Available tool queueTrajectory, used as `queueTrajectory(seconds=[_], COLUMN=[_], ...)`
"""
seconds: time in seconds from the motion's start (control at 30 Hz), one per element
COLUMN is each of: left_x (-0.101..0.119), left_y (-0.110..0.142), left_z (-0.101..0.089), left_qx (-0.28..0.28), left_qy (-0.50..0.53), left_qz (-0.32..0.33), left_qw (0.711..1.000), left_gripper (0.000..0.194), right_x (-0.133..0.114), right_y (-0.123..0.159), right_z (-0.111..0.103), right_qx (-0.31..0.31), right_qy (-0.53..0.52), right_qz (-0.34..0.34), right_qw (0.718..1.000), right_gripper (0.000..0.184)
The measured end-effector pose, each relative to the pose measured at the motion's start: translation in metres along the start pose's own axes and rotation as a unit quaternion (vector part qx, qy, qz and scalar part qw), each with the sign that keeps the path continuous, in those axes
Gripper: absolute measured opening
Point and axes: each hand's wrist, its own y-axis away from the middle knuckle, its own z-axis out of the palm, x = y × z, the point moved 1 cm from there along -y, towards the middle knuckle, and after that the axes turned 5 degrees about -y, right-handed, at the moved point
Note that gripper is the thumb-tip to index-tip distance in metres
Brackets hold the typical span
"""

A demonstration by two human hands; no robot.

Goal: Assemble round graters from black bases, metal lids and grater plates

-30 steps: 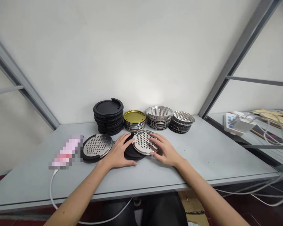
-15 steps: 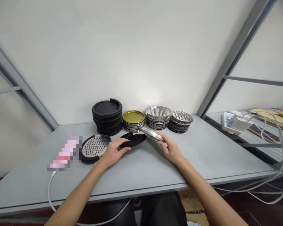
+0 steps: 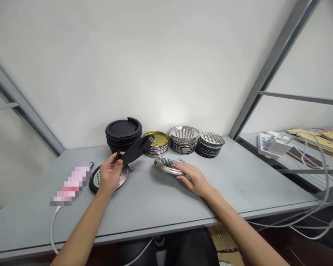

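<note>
Your left hand (image 3: 111, 175) clasps a black holder (image 3: 135, 150) at eleven o'clock; your right hand (image 3: 195, 180) pinches a grater disc (image 3: 169, 170) at twelve, apart from it. At ten, another holder (image 3: 92, 187) carries its perforated plate (image 3: 123, 178).

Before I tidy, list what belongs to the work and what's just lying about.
Work: black holder in left hand; perforated metal piece in right hand; likely the metal-and-black disc, black stack, gold-topped stack, grater stack, studded stack.

Lying about, apparently: blurred pink item, white cable, power strip, boards.
</note>
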Motion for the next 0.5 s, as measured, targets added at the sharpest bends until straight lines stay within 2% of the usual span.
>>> queueTrajectory(seconds=[0.1,0.23,0.3,0.4,0.5], left_x=[-0.002,0.002,0.006,0.016,0.023], left_y=[0.001,0.003,0.005,0.007,0.014], left_z=[-0.001,-0.003,-0.002,0.002,0.009], left_qx=[-0.012,-0.031,-0.056,-0.151,-0.266], left_qy=[-0.011,-0.03,-0.044,-0.093,-0.178], left_qz=[0.0,0.008,0.034,0.138,0.256], left_qw=[1.0,0.999,0.997,0.974,0.912], left_gripper=[0.055,0.052,0.047,0.032,0.021], right_x=[-0.001,0.001,0.002,0.003,0.006], right_y=[-0.001,0.0,0.0,-0.001,-0.002], right_z=[0.002,0.0,-0.001,-0.003,-0.004], right_qx=[-0.02,0.012,0.036,0.074,0.12], right_qy=[-0.007,-0.035,-0.045,-0.044,-0.043], right_qz=[-0.005,0.058,0.092,0.132,0.168], right_qw=[1.0,0.998,0.994,0.987,0.978], right_gripper=[0.041,0.038,0.035,0.033,0.033])
